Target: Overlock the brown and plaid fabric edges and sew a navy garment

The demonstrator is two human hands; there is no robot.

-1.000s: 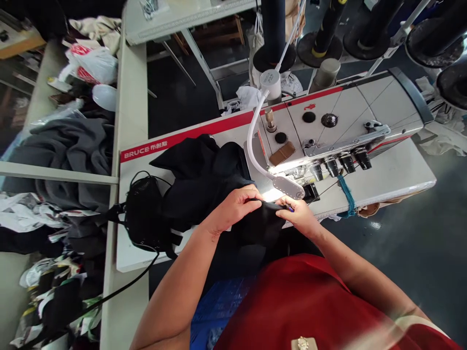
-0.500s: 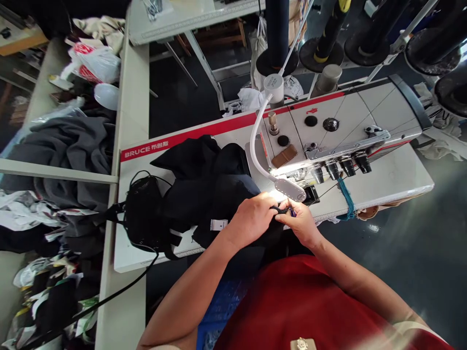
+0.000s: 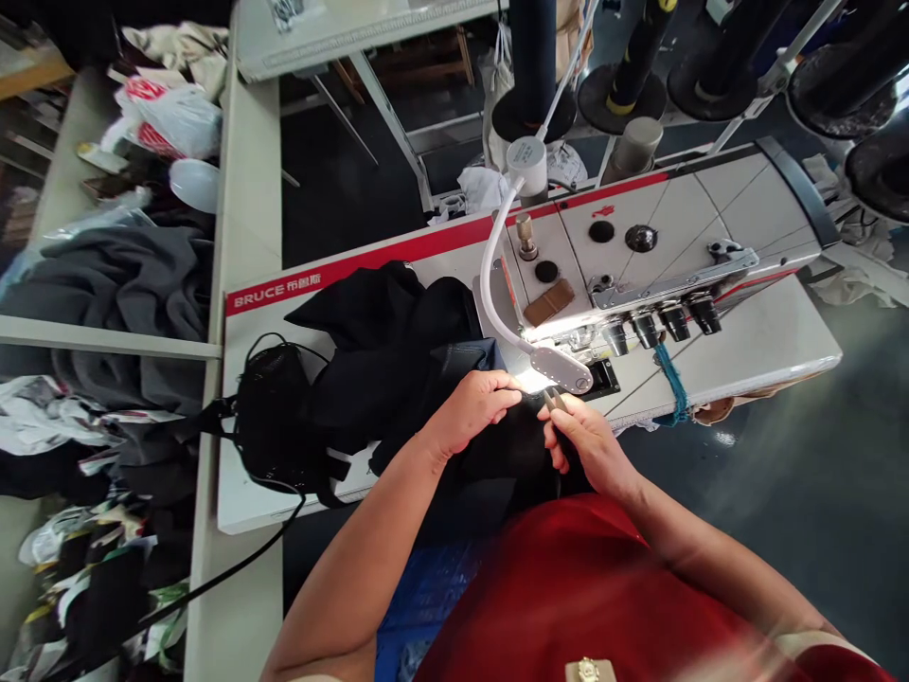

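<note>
My left hand [image 3: 477, 405] is closed in a pinch at the edge of the black cloth [image 3: 398, 379], just left of the sewing machine's lamp head. My right hand [image 3: 583, 434] is closed round a slim dark two-pronged tool [image 3: 560, 417]; whether it is tweezers or thread snips I cannot tell. Its points face up towards the lit work area, a little right of my left fingertips. The black garment lies bunched on the white machine bed and hangs over its front edge. The lamp head [image 3: 561, 369] hides part of the sewing area.
An overlock-type sewing machine [image 3: 674, 227] with several tension knobs stands at the right. Black thread cones [image 3: 534, 57] rise behind it. A black mesh item [image 3: 270, 417] with a cord sits at left, beside shelves of piled grey cloth [image 3: 120, 303]. A blue crate [image 3: 426, 597] is below.
My hands have moved apart from each other. The two-pronged tool now points upward in my right hand. A white label seen on the black cloth is no longer visible. The view has shifted slightly.
</note>
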